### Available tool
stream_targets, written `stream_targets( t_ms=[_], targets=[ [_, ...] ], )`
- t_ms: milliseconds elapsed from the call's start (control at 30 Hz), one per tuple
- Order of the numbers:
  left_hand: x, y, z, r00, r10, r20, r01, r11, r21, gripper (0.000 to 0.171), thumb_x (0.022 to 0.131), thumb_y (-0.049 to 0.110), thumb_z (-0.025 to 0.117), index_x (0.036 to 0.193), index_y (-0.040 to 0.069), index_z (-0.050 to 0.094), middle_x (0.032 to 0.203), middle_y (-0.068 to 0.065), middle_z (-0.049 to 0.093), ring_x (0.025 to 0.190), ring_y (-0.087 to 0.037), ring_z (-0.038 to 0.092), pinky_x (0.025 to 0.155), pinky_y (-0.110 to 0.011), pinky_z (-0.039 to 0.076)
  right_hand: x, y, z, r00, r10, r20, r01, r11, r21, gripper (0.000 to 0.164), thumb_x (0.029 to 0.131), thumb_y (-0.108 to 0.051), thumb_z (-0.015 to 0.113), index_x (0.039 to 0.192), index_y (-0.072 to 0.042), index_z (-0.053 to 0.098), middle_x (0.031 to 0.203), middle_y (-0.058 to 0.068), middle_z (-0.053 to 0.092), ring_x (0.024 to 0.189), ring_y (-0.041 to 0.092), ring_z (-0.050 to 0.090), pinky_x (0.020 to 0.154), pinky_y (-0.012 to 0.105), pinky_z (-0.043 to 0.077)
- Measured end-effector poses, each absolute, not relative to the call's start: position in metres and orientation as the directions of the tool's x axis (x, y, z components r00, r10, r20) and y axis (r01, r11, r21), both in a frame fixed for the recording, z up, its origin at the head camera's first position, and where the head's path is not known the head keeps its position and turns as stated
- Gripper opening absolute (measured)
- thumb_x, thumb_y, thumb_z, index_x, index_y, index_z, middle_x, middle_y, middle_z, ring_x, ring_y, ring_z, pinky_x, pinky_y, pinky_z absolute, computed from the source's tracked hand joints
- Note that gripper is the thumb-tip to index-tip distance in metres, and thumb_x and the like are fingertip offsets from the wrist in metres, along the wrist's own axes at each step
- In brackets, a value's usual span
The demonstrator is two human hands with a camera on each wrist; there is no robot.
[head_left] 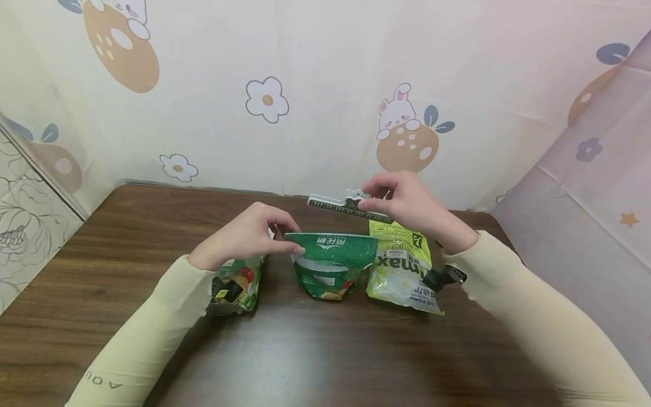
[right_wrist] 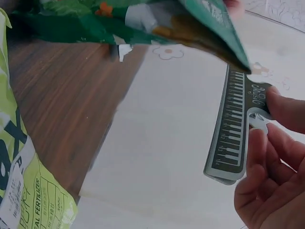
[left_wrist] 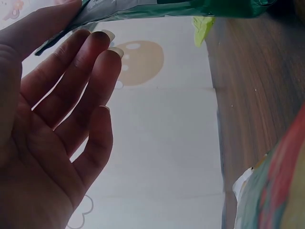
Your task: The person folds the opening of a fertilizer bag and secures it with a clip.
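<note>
In the head view, the left hand (head_left: 249, 234) pinches a corner of the green plastic pouch (head_left: 333, 263); at the pouch's one o'clock, the right hand (head_left: 404, 203) pinches the long black-and-white piano-patterned clip (head_left: 338, 206). In the left wrist view, the pouch lies at twelve o'clock. In the right wrist view, the clip is at three o'clock; clipping seems in hand, probably requiring next its opening over the pouch.

On the desk (head_left: 315, 362), the middle bag (head_left: 330, 263) sits between the left bag (head_left: 250, 285) and the right bag (head_left: 399, 280), the backdrop (head_left: 320, 141) behind them. The clip (head_left: 335, 204), in the right hand (head_left: 407, 202), is near the middle bag's upper edge.
</note>
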State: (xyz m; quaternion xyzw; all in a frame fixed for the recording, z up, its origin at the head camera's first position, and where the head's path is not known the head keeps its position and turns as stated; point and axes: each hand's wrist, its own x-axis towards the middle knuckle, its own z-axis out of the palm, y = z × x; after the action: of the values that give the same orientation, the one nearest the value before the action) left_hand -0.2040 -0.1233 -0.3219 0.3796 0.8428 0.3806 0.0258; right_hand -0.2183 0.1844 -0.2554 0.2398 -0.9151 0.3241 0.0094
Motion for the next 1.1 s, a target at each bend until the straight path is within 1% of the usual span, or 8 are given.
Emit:
stream_targets(
  t_ms=[167,267,400,533,767,900,1033,1100],
  targets=[
    [-0.204,-0.124,-0.321,-0.713,0.659,0.239,0.616,0.426,0.663,0.019,0.079,0.032,0.086,0.093,0.021,0.077,0.082,0.014,0.068,0.072,-0.008,0.061,0.057,-0.030,0.047,-0.206,0.185,-0.253,-0.861,-0.453,0.231,-0.496,0.647,-0.579,0.014,0.085,-0.016,0.081,0.098,-0.013,0.077,0.075,0.001,0.064,0.064,0.021,0.053,0.057,0.030,0.040],
    [-0.204,-0.123,-0.321,-0.715,0.658,0.236,0.614,0.429,0.663,0.019,0.080,0.032,0.086,0.092,0.022,0.077,0.081,0.014,0.068,0.073,-0.008,0.061,0.057,-0.031,0.047,-0.201,0.185,-0.252,-0.840,-0.469,0.271,-0.534,0.631,-0.563,0.012,0.084,-0.014,0.081,0.095,-0.014,0.077,0.073,0.000,0.063,0.060,0.020,0.050,0.055,0.030,0.038],
    [-0.204,-0.122,-0.322,-0.717,0.659,0.227,0.610,0.435,0.663,0.018,0.080,0.032,0.085,0.092,0.022,0.077,0.082,0.014,0.068,0.073,-0.009,0.061,0.058,-0.031,0.047,-0.196,0.184,-0.251,-0.819,-0.484,0.309,-0.568,0.606,-0.557,0.009,0.084,-0.011,0.081,0.091,-0.014,0.076,0.070,-0.001,0.062,0.056,0.019,0.048,0.052,0.030,0.037],
    [-0.203,-0.122,-0.322,-0.717,0.661,0.223,0.609,0.437,0.662,0.018,0.080,0.033,0.085,0.092,0.021,0.077,0.082,0.013,0.068,0.073,-0.010,0.061,0.058,-0.031,0.047,-0.193,0.181,-0.252,-0.799,-0.502,0.330,-0.595,0.583,-0.553,0.009,0.083,-0.009,0.081,0.089,-0.013,0.076,0.072,-0.006,0.066,0.056,0.017,0.051,0.052,0.029,0.039],
    [-0.203,-0.121,-0.323,-0.709,0.669,0.223,0.617,0.435,0.656,0.019,0.081,0.032,0.085,0.092,0.020,0.076,0.081,0.012,0.068,0.071,-0.011,0.060,0.059,-0.030,0.047,-0.191,0.175,-0.254,-0.786,-0.531,0.316,-0.611,0.589,-0.530,0.006,0.084,-0.010,0.080,0.088,-0.012,0.077,0.074,-0.007,0.068,0.059,0.014,0.054,0.056,0.028,0.042],
    [-0.203,-0.121,-0.323,-0.700,0.676,0.229,0.629,0.433,0.646,0.018,0.081,0.032,0.084,0.085,0.019,0.072,0.076,0.011,0.063,0.068,-0.013,0.058,0.058,-0.030,0.046,-0.191,0.169,-0.252,-0.780,-0.550,0.297,-0.619,0.611,-0.493,0.005,0.085,-0.012,0.080,0.090,-0.012,0.077,0.076,-0.008,0.069,0.060,0.013,0.054,0.058,0.030,0.044],
    [-0.203,-0.121,-0.324,-0.697,0.679,0.232,0.633,0.429,0.644,0.023,0.082,0.032,0.084,0.078,0.019,0.066,0.068,0.009,0.056,0.062,-0.016,0.052,0.055,-0.029,0.042,-0.189,0.163,-0.248,-0.760,-0.584,0.283,-0.645,0.626,-0.438,0.006,0.085,-0.014,0.080,0.089,-0.012,0.077,0.076,-0.009,0.069,0.060,0.010,0.055,0.059,0.032,0.045],
    [-0.203,-0.121,-0.323,-0.704,0.675,0.222,0.622,0.434,0.652,0.022,0.081,0.032,0.084,0.078,0.020,0.067,0.068,0.009,0.056,0.060,-0.016,0.050,0.053,-0.029,0.040,-0.187,0.159,-0.247,-0.747,-0.600,0.285,-0.662,0.630,-0.407,0.006,0.084,-0.014,0.081,0.088,-0.012,0.077,0.075,-0.009,0.069,0.060,0.009,0.055,0.059,0.032,0.045]
  ],
)
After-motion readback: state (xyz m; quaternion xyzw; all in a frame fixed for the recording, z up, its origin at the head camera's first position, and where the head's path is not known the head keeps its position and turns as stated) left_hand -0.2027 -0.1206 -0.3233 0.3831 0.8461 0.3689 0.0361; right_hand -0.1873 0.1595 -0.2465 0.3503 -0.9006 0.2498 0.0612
